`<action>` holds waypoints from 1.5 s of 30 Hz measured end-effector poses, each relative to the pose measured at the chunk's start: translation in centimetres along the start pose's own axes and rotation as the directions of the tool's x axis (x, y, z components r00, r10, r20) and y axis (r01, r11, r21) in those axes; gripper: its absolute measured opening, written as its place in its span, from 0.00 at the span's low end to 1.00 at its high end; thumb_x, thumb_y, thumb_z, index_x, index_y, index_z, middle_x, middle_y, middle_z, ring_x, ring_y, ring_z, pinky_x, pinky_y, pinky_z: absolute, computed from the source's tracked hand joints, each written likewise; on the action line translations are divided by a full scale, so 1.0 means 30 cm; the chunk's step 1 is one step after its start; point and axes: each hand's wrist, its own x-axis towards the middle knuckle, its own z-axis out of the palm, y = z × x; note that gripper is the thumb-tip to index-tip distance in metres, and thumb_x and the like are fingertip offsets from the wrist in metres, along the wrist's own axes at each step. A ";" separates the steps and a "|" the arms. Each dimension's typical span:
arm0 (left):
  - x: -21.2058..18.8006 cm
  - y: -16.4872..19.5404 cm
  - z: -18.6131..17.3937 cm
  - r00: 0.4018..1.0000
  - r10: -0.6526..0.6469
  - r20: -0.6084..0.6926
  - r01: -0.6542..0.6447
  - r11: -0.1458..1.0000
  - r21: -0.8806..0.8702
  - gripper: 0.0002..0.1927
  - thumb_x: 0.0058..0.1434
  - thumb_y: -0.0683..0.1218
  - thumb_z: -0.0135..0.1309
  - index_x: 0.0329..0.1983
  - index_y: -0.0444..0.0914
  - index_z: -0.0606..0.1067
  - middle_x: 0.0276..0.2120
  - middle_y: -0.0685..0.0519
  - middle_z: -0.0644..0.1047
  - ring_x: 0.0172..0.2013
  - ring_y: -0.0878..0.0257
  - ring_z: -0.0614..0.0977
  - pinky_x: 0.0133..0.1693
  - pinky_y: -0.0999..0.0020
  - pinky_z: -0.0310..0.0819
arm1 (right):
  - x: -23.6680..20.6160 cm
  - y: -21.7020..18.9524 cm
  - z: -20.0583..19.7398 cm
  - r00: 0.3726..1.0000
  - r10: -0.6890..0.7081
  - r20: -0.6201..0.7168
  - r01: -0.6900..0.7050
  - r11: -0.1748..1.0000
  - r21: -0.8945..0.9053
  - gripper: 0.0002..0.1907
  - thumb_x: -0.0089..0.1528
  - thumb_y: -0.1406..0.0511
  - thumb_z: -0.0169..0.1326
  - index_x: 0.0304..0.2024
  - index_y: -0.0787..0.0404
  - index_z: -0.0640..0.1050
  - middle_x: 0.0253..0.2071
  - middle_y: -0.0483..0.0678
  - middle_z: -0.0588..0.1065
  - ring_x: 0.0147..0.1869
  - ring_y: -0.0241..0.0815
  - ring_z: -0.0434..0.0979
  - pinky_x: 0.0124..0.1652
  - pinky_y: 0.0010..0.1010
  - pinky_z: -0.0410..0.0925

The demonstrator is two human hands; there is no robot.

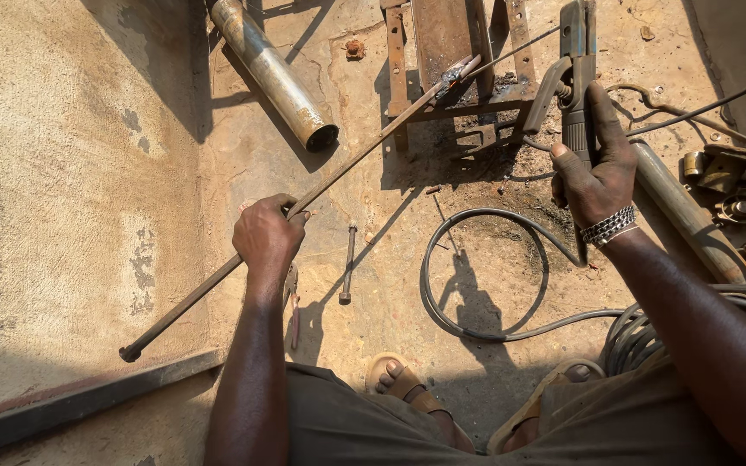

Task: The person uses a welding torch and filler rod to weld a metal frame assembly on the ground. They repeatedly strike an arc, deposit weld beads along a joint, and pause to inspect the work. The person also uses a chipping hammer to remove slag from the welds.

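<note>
Left hand [267, 235] fingers wrapped round long steel rod [304, 203], tip on rusty steel frame [455, 65]; right hand [596, 164] grips welding electrode holder [573, 78] beside frame. Looks like tack-weld setup; needs rod steady

rod [218, 278]: dark rusty metal | pipe [274, 76]: dull steel | floor [62, 173]: rough concrete

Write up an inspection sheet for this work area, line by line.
Surface: bare concrete floor, stained, burn marks near the frame.
Job's things: long steel rod in left hand; electrode holder in right hand; rusty metal frame.
Clutter: pipe, bolt, rusty parts.
Grips: both closed.
Cables: welding cable looped on floor.
Surroundings: sandalled foot.
</note>
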 end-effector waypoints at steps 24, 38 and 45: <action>-0.005 -0.082 0.337 0.703 -0.046 0.709 0.205 0.969 -0.140 0.22 0.71 0.62 0.42 0.54 0.43 0.75 0.28 0.49 0.78 0.20 0.63 0.73 0.26 0.61 0.73 | -0.020 0.025 0.032 1.000 0.028 -0.003 -0.028 0.995 -0.096 0.41 0.69 0.65 0.55 0.82 0.55 0.55 0.57 0.54 0.74 0.33 0.31 0.75 0.28 0.25 0.75; -0.001 -0.117 0.444 0.718 -0.001 0.696 0.066 0.996 -0.066 0.24 0.72 0.61 0.43 0.56 0.39 0.76 0.35 0.43 0.81 0.27 0.56 0.83 0.33 0.57 0.78 | -0.046 0.052 0.060 0.999 -0.012 0.030 0.018 0.981 -0.192 0.40 0.69 0.64 0.56 0.80 0.56 0.55 0.61 0.59 0.74 0.57 0.45 0.77 0.55 0.38 0.76; -0.004 -0.095 0.403 0.671 -0.011 0.741 0.089 0.994 -0.065 0.27 0.72 0.62 0.41 0.55 0.38 0.75 0.31 0.43 0.80 0.25 0.56 0.78 0.31 0.56 0.75 | -0.051 0.071 0.077 0.998 -0.017 0.056 0.032 0.962 -0.271 0.40 0.69 0.60 0.56 0.79 0.53 0.56 0.66 0.63 0.72 0.64 0.51 0.77 0.59 0.40 0.74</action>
